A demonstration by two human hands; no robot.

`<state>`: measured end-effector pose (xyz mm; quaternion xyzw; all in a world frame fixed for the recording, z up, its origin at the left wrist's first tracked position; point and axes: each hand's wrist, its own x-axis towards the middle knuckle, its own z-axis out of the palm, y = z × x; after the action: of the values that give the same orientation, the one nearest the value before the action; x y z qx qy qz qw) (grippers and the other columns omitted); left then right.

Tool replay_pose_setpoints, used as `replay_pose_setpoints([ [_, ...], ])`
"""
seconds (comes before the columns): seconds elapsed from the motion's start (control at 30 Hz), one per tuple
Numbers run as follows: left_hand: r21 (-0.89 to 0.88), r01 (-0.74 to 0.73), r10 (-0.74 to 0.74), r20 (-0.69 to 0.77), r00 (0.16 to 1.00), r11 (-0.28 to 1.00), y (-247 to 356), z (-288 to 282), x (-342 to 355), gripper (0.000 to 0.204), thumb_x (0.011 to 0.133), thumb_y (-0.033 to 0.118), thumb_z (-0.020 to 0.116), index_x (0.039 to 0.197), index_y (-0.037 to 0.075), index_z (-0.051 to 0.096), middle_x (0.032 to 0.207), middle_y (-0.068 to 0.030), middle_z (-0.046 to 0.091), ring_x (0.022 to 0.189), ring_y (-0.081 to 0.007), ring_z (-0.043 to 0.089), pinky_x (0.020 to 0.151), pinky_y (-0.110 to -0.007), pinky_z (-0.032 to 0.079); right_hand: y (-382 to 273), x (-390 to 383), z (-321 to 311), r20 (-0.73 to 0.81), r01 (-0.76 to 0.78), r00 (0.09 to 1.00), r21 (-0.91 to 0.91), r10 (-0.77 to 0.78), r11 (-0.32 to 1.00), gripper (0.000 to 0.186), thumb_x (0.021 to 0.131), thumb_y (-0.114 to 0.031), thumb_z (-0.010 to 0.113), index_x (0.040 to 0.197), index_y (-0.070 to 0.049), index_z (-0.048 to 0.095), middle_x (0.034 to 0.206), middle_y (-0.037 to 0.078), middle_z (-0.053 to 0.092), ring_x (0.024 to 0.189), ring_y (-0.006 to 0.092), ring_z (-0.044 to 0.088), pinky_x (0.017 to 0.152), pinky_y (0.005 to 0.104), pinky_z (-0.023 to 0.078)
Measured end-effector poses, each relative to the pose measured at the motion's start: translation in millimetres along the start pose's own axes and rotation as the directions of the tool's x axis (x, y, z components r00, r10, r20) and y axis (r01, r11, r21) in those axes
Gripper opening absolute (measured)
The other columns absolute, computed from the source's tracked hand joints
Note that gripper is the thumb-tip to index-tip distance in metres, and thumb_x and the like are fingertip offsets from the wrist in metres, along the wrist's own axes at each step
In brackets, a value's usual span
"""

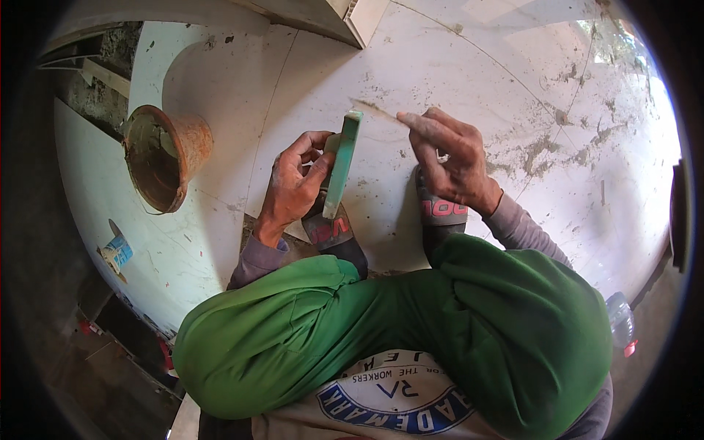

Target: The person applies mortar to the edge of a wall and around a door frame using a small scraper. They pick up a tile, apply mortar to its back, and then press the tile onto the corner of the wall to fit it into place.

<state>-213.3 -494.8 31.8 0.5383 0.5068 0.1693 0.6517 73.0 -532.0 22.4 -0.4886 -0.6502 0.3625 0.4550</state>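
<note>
My left hand (292, 183) is closed around the back of a green hand float (342, 167), seen nearly edge-on and tilted upright. Pale residue marks its narrow ends. Across from it, my right hand (456, 158) pinches a thin, blade-like tool (375, 109), blurred, whose exact kind I cannot tell. The tool's tip points left, just above the float's upper end; whether they touch is unclear. Both hands are above my dark sandals (444, 207), between my knees in green trousers (513, 315).
A rusty-brown bucket (192, 147) lies tipped at the left on pale floor tiles (315, 81). Grey mortar smears (543, 150) spread over the tiles at the right. Farther out are a small blue can (117, 251), a clear plastic bottle (620, 319) and a box-like corner (356, 29).
</note>
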Motion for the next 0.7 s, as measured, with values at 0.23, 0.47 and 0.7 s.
replay_pose_setpoints([
  [0.23,-0.137,0.125,-0.130,-0.026,0.991,0.983,8.4,6.6,1.1,0.030,0.102,0.017,0.063,0.122,-0.005,0.064,0.107,-0.0091,0.074,0.097,-0.0119,0.067,0.088,-0.029,0.054,-7.3,-4.9,9.6,0.091,0.255,0.967,-0.262,-0.239,0.931,0.063,0.071,0.004,0.071,0.132,-0.012,0.065,0.083,0.004,0.058,0.066,0.0213,0.059,0.050,0.0353,0.050],
  [0.47,-0.020,0.046,-0.044,0.067,0.997,0.999,8.5,8.1,-1.8,0.029,0.102,0.017,0.060,0.123,-0.002,0.065,0.107,-0.0072,0.073,0.098,-0.0127,0.066,0.091,-0.029,0.052,1.4,-10.8,24.0,0.197,0.277,0.952,-0.213,-0.236,0.937,0.070,0.071,0.001,0.071,0.139,-0.012,0.060,0.081,0.003,0.053,0.067,0.0218,0.060,0.049,0.0357,0.049],
  [0.7,-0.053,0.051,-0.049,0.042,0.998,0.997,5.2,9.4,-5.1,0.033,0.103,0.019,0.061,0.127,-0.004,0.064,0.106,-0.0079,0.071,0.101,-0.0135,0.064,0.094,-0.033,0.051,11.9,-9.7,26.9,0.088,0.199,0.979,-0.213,-0.184,0.957,0.058,0.074,0.004,0.068,0.130,-0.010,0.066,0.079,0.005,0.055,0.064,0.0233,0.060,0.051,0.0372,0.050],
])
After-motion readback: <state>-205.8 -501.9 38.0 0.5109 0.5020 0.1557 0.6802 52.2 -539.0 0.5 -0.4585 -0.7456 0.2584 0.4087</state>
